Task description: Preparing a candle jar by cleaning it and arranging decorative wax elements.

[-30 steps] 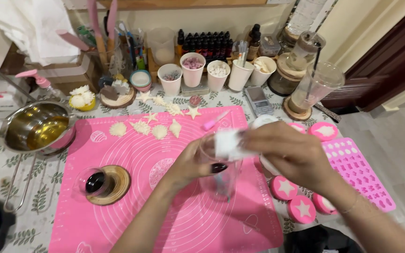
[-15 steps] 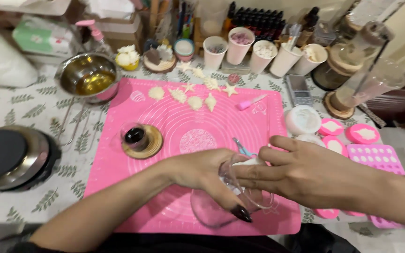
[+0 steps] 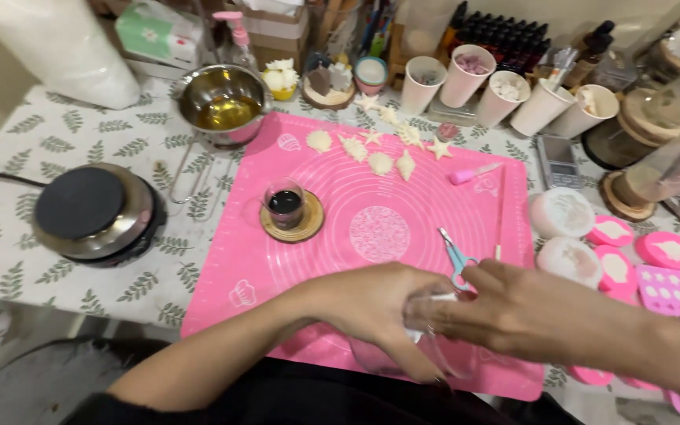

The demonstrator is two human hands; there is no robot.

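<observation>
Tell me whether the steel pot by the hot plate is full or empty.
Partly full. The steel pot holds a shallow pool of yellow liquid, with bare shiny wall above it. It stands on the leaf-print tablecloth, beside the hot plate.

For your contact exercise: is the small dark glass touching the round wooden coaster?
Touching. The head view shows the small dark glass standing directly on the wooden coaster, no gap.

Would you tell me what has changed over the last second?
Both hands brought the clear glass down from upright above the pink mat to its near edge. The left hand still grips it; the right hand keeps its fingers inside. The other items stayed put.
</observation>
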